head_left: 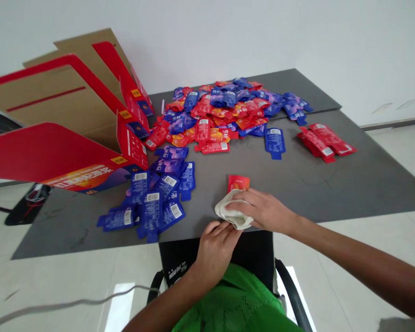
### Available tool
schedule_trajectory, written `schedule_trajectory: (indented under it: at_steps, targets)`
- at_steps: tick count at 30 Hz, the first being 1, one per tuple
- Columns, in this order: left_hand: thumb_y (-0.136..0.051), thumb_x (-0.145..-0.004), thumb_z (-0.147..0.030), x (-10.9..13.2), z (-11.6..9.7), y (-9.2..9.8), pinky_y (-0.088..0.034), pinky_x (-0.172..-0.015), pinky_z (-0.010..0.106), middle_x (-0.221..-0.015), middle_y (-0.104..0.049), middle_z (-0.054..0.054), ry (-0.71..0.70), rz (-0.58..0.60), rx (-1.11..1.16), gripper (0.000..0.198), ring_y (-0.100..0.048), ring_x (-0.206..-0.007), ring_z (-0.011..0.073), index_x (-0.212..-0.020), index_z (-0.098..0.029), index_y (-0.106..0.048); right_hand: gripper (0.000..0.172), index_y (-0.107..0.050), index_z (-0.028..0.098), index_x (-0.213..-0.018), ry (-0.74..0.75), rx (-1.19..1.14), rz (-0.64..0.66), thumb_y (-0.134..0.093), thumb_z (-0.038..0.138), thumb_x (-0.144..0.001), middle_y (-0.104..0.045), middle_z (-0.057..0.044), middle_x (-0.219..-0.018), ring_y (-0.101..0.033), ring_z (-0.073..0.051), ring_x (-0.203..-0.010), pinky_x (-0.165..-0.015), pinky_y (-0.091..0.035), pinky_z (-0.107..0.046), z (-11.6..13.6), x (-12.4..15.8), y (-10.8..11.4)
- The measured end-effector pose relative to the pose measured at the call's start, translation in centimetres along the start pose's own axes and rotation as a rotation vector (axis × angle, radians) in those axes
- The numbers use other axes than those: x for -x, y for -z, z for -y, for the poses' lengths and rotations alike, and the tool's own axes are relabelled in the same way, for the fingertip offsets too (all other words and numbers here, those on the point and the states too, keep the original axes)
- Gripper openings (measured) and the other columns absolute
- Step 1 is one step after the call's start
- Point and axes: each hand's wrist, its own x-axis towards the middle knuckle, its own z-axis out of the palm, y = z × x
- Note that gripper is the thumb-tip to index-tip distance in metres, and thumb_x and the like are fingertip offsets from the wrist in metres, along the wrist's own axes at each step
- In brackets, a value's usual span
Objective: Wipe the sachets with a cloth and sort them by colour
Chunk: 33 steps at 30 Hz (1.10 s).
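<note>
A crumpled white cloth (pixel 233 210) is bunched under the fingers of my right hand (pixel 268 210), which presses it down onto a red pouch (pixel 239 182) near the table's front edge. Only the far end of that pouch shows beyond the cloth. My left hand (pixel 216 249) is at the table edge, its fingers closed at the near side of the cloth, where they seem to pin the pouch's near end; the cloth and fingers hide the exact contact.
A mixed heap of red and blue pouches (pixel 224 110) lies at the back of the grey table (pixel 332 184). Several blue pouches (pixel 152 207) are piled at the left, beside open red cartons (pixel 90 170). One blue pouch (pixel 275 142) lies apart; a few red pouches (pixel 327 138) lie at the right.
</note>
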Motion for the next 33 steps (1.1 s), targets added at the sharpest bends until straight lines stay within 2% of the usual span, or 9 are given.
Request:
schedule_trajectory:
  at_steps: [4, 8, 12, 15, 17, 21, 25, 29, 33]
  targets:
    - [-0.057, -0.105, -0.016, 0.1, 0.0, 0.0, -0.051, -0.096, 0.034, -0.132, -0.075, 0.002, -0.006, 0.007, 0.003, 0.023, -0.07, -0.126, 0.0176, -0.124, -0.021, -0.07, 0.042, -0.057, 0.023, -0.14, -0.151, 0.04, -0.033, -0.063, 0.026, -0.098, -0.065, -0.011, -0.133, -0.06, -0.027, -0.121, -0.102, -0.054, -0.04, -4.7, -1.3, -0.8]
    - [-0.059, -0.105, -0.018, 0.3, 0.1, -0.3, -0.053, -0.096, 0.034, -0.135, -0.074, 0.001, 0.007, 0.01, -0.007, 0.023, -0.069, -0.128, 0.0171, -0.124, -0.022, -0.07, 0.043, -0.059, 0.023, -0.141, -0.254, 0.174, -0.122, -0.062, 0.028, -0.098, -0.065, -0.014, -0.131, -0.062, -0.03, -0.117, -0.098, -0.054, -0.043, -7.9, -3.1, 1.4]
    - [-0.06, -0.104, -0.018, 0.2, 0.0, -0.3, -0.053, -0.095, 0.034, -0.131, -0.076, 0.002, 0.012, 0.012, -0.012, 0.022, -0.07, -0.125, 0.0176, -0.123, -0.022, -0.071, 0.047, -0.053, 0.024, -0.146, -0.189, 0.123, -0.221, -0.061, 0.029, -0.1, -0.063, -0.014, -0.136, -0.06, -0.028, -0.122, -0.101, -0.053, -0.04, -3.7, -1.9, 2.4]
    - [-0.062, -0.103, -0.017, 0.0, 0.0, -0.2, -0.053, -0.093, 0.033, -0.118, -0.081, 0.001, 0.012, 0.007, -0.01, 0.022, -0.075, -0.113, 0.0169, -0.121, -0.023, -0.072, 0.044, -0.054, 0.025, -0.144, -0.033, 0.043, -0.076, -0.059, 0.027, -0.101, -0.066, -0.011, -0.134, -0.062, -0.026, -0.121, -0.096, -0.055, -0.037, -0.2, -0.3, 1.0]
    - [-0.062, -0.103, -0.016, 0.0, 0.0, -0.1, -0.053, -0.093, 0.033, -0.116, -0.081, 0.0, 0.014, 0.008, -0.005, 0.023, -0.075, -0.112, 0.0164, -0.121, -0.023, -0.072, 0.041, -0.056, 0.025, -0.142, -0.002, -0.001, -0.023, -0.058, 0.027, -0.101, -0.067, -0.01, -0.132, -0.062, -0.025, -0.12, -0.096, -0.055, -0.037, 0.0, 0.2, -0.3]
    - [-0.06, -0.104, -0.018, 0.1, 0.1, -0.3, -0.053, -0.095, 0.033, -0.132, -0.076, 0.001, 0.002, 0.003, 0.003, 0.022, -0.069, -0.127, 0.0166, -0.123, -0.022, -0.07, 0.042, -0.058, 0.023, -0.14, -0.137, 0.026, -0.046, -0.062, 0.025, -0.098, -0.066, -0.012, -0.133, -0.062, -0.026, -0.121, -0.101, -0.055, -0.04, -4.7, -1.3, -0.9]
    - [-0.057, -0.106, -0.02, 0.3, 0.1, -0.6, -0.053, -0.094, 0.033, -0.133, -0.075, 0.001, 0.014, -0.015, 0.003, 0.022, -0.069, -0.128, 0.0165, -0.124, -0.023, -0.07, 0.042, -0.061, 0.022, -0.138, -0.242, 0.181, -0.105, -0.063, 0.025, -0.097, -0.067, -0.014, -0.129, -0.063, -0.03, -0.117, -0.099, -0.055, -0.043, -8.3, -3.3, 1.6]
    - [-0.059, -0.105, -0.02, 0.2, 0.0, -0.5, -0.052, -0.094, 0.033, -0.134, -0.075, -0.001, 0.021, -0.002, 0.006, 0.022, -0.068, -0.128, 0.0164, -0.124, -0.023, -0.069, 0.048, -0.054, 0.025, -0.146, -0.214, 0.154, -0.215, -0.06, 0.029, -0.099, -0.065, -0.014, -0.135, -0.062, -0.028, -0.122, -0.1, -0.054, -0.041, -4.3, -2.1, 3.2]
    - [-0.062, -0.103, -0.017, -0.1, -0.1, -0.2, -0.051, -0.091, 0.034, -0.113, -0.082, -0.001, 0.033, 0.001, 0.013, 0.015, -0.076, -0.106, 0.0164, -0.112, -0.023, -0.073, 0.044, -0.056, 0.029, -0.144, -0.04, 0.021, -0.017, -0.058, 0.028, -0.1, -0.068, -0.01, -0.134, -0.065, -0.024, -0.117, -0.094, -0.057, -0.037, 0.6, 0.2, 1.4]
